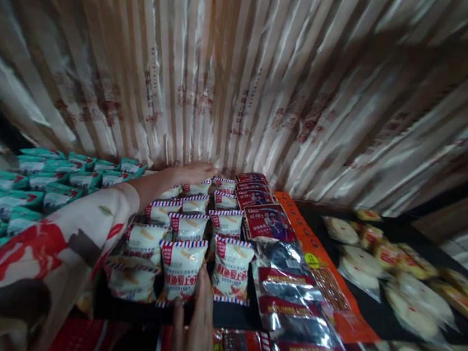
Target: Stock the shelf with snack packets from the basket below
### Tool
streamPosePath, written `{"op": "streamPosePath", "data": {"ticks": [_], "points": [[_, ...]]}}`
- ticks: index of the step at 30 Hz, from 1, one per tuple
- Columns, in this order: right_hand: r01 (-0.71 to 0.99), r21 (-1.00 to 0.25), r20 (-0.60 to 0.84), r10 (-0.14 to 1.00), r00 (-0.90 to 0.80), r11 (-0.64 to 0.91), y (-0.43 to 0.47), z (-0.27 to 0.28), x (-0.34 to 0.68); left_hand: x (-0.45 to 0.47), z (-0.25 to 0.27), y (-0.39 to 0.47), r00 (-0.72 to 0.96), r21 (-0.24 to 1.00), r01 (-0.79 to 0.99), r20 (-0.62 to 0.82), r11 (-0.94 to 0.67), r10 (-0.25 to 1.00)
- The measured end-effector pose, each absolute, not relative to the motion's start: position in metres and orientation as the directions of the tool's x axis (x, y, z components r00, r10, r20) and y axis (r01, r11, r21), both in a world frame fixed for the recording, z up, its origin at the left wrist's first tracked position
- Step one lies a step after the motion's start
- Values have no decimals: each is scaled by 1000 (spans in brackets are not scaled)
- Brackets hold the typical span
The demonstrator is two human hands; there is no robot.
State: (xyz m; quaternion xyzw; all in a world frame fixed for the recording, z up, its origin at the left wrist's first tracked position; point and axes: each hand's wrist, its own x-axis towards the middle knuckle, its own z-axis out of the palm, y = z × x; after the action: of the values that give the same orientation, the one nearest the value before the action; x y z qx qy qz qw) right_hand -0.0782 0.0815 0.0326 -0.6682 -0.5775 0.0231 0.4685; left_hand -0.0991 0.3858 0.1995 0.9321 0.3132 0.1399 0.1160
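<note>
White snack bags (183,270) with red lettering and blue-red striped edges stand in rows in the middle. My left hand (198,170) reaches behind the back of these rows, fingers stretched out toward the right and partly lost in the dim light. A floral sleeve (83,237) covers that arm, which crosses over the left-hand bags. At the front, my right hand (197,323) has its thumb at the lower edge of a front bag and its straight fingers along that bag's right side. Thumb and fingers are apart, and the hand does not close around the bag.
Green snack bags (62,198) fill the left side. To the right lie dark red packets (271,222), silver-and-maroon packets (290,306) and a long orange package (321,264). Farther right are clear-wrapped round pale items (361,261). A pleated, printed sheet (228,73) hangs behind.
</note>
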Motion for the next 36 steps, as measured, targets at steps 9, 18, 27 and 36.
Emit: {"op": "streamPosePath", "data": {"ticks": [9,18,27,36], "points": [[707,-680,502,826,256,194,85,41,-61,-156,261,260,674,473,399,430,-785,601],[727,-642,532,824,193,244,86,44,-52,-210,168,78,-201,555,689,764,-466,612],[737,-620,549,820,164,268,87,53,-50,-204,69,68,-339,671,729,528,-138,778],[736,-622,545,823,161,268,86,60,-50,-192,59,73,-347,685,715,520,-140,780]]}}
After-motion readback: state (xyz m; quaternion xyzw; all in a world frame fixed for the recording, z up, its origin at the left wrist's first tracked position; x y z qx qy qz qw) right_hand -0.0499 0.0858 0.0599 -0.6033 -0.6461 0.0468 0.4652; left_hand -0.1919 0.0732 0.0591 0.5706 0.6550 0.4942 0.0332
